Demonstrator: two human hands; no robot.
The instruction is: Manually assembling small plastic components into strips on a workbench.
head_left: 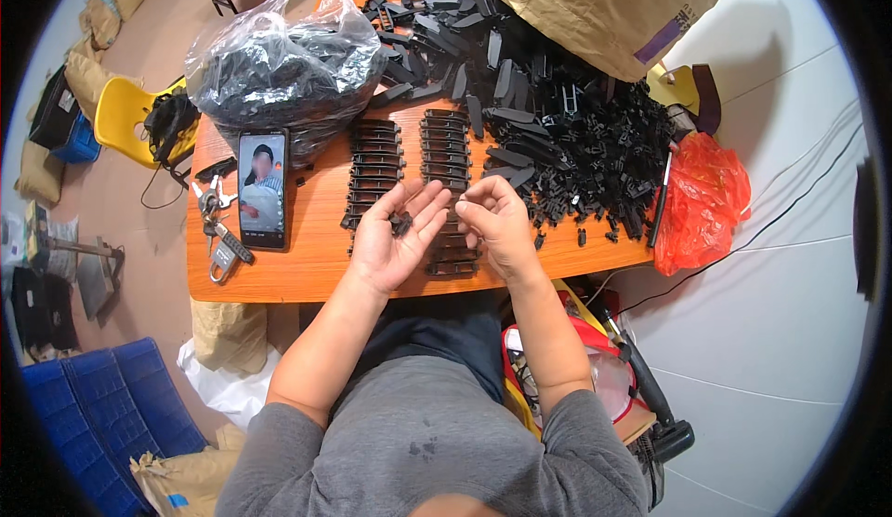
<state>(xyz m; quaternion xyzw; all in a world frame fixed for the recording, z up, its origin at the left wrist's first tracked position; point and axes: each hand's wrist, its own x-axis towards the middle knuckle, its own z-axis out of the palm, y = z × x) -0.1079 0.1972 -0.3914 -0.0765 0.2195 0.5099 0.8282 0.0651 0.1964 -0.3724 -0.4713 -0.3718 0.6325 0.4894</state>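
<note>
My left hand [395,238] is palm up over the table's front edge, its fingers stretched out, cradling a few small black plastic parts [401,223]. Close beside it, my right hand [497,224] has its fingers curled and the thumb pressed against them; whatever is in that pinch is too small or hidden to make out. Beneath and beyond the hands run two columns of long black plastic pieces, a left row [375,159] and a right row [445,145], laid side by side. My hands partly cover the near part of both rows.
Heaped black plastic parts [557,136] spread right of the rows, below a brown paper sack [604,6]. A stuffed clear plastic bag [283,71], a phone [264,190] and keys with a padlock [221,255] occupy the left. A red plastic bag [701,201] hangs at the right edge.
</note>
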